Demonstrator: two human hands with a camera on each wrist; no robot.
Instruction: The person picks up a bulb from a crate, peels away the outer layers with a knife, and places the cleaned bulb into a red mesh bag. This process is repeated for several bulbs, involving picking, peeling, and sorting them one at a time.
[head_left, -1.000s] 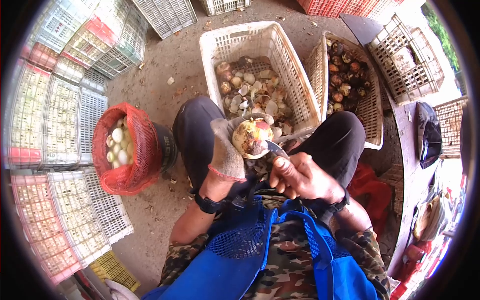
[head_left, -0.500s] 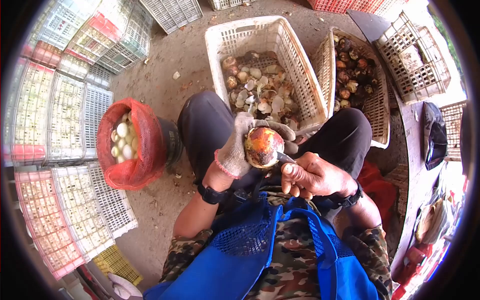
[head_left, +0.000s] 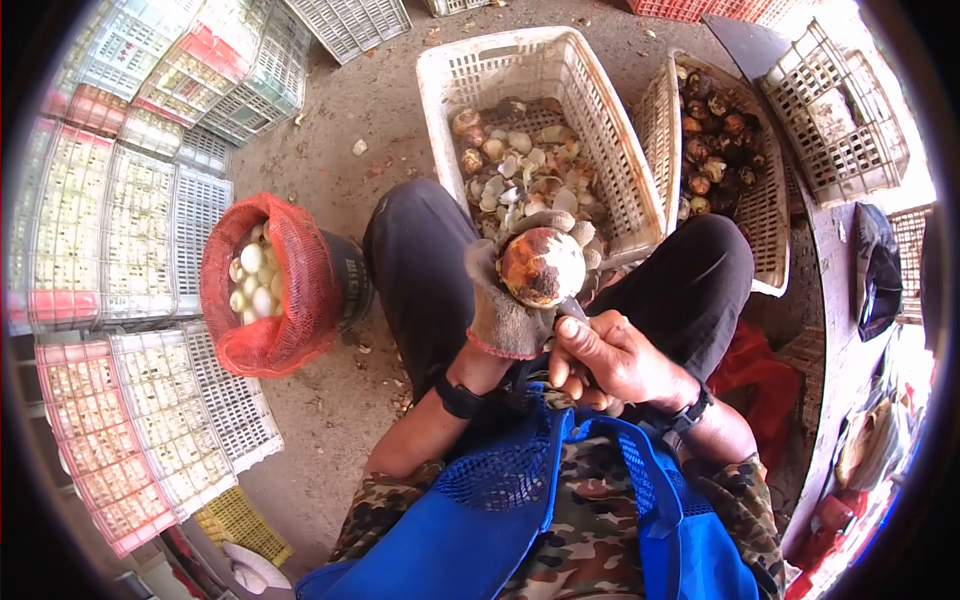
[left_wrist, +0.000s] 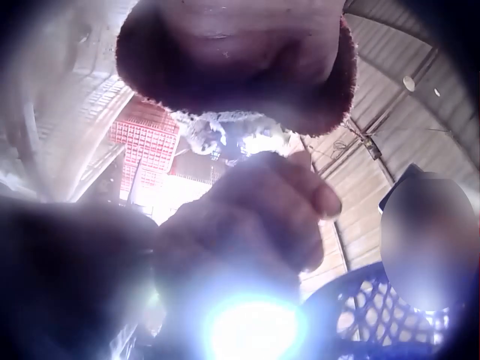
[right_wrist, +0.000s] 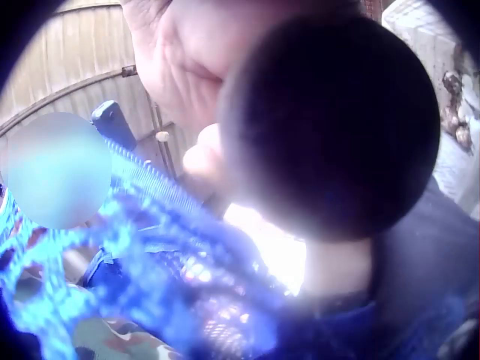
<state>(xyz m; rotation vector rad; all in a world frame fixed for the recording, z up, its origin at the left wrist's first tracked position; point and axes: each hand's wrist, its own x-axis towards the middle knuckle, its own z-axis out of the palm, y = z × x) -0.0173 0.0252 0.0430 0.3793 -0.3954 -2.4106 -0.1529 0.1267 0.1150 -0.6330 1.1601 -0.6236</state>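
Note:
In the head view my gloved left hand [head_left: 506, 322] grips an onion [head_left: 543, 266], patchy with brown and red skin and pale on its right side. Its gloved fingers wrap behind and around the far side. My bare right hand [head_left: 622, 362] holds a small knife [head_left: 570, 310], the short dark blade close against the onion's lower right. Much of the handle is hidden in the fist. The left wrist view has the glove cuff [left_wrist: 232, 105] above and bare fingers [left_wrist: 262, 195] below it. A dark round shape covers much of the right wrist view.
A white crate [head_left: 655, 215] of peelings and a few onions stands ahead; another crate [head_left: 772, 268] of unpeeled onions stands to its right. At left is a bucket [head_left: 345, 275] with a red mesh bag [head_left: 290, 340] holding peeled onions. Stacked crates [head_left: 140, 220] line the left side.
The left hand has moved right with the onion and turned it, showing more pale surface on the right. The right hand keeps the knife near it. The head view has shifted slightly.

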